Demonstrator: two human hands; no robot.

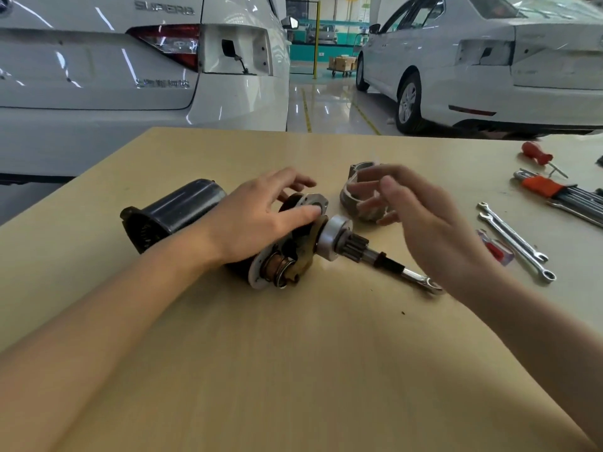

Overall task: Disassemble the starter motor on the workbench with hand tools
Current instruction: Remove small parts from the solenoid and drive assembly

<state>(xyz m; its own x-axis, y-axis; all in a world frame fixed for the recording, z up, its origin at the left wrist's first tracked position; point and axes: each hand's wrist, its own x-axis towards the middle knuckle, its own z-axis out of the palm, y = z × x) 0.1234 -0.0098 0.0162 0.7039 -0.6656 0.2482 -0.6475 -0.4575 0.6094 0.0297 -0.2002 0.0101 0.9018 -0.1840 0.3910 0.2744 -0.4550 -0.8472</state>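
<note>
Starter motor point(228, 230): lies on its side near the middle of the surface point(293, 370), dark cylindrical body to the left, drive end pointing right and toward the camera.
Exposed drive end: the pinion gear point(355, 247) and its shaft stick out bare; a brass-coloured shift fork point(306, 252) and a spring sit between the pinion and the white end plate.
Nose housing point(357, 187): grey casting, already off the motor, lying just beyond the pinion, partly hidden by the right hand.
Left hand point(261, 220): rests on top of the motor near the drive end, fingers spread and fairly straight, thumb pressing by the flange; it steadies and holds nothing.
Right hand point(421, 223): hovers above the shaft and in front of the nose housing, fingers loosely relaxed, blurred, gripping nothing.
Step in hand: judged from the layout, the front housing is removed and the fork and pinion assembly are next to come out.
Next move: likely calls for the left hand to keep the body from rolling while the right takes the pinion or fork and draws it along the shaft axis.
Tools: one spanner point(421, 282) lies at the shaft tip; two more spanners point(515, 243), a hex key set point(554, 190) and a red-handled screwdriver point(538, 154) lie well to the right.
Background: white cars parked beyond the surface.
</note>
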